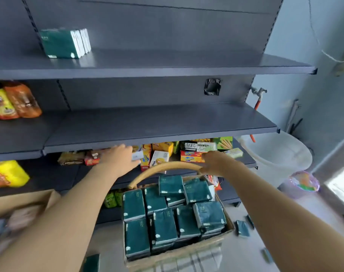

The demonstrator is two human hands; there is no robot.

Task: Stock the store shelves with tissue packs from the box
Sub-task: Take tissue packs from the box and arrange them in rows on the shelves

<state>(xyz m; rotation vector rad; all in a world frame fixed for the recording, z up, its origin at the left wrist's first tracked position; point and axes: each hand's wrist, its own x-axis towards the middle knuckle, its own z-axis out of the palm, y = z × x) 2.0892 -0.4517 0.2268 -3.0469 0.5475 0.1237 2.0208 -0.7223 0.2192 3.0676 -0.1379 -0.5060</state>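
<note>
R hand [214,163] grips the handle [167,165] of the box [186,252]; L hand [120,158] reaches shelf-ward, fingers out, hold unclear. The tissue packs [167,218] lie heaped in the box, loosely. Risk: one-sided lift tilts it, packs slide out.

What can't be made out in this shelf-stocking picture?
Head view:
- Whether the left hand holds the pale box beside it: motion blur.
- How deep the dark green tissue packs go in the brown cardboard box: top packs hide it.
- The orange and yellow snack bags: cut by the left edge.
- Far end of the tan curved handle: the right hand gripping it covers it.
</note>
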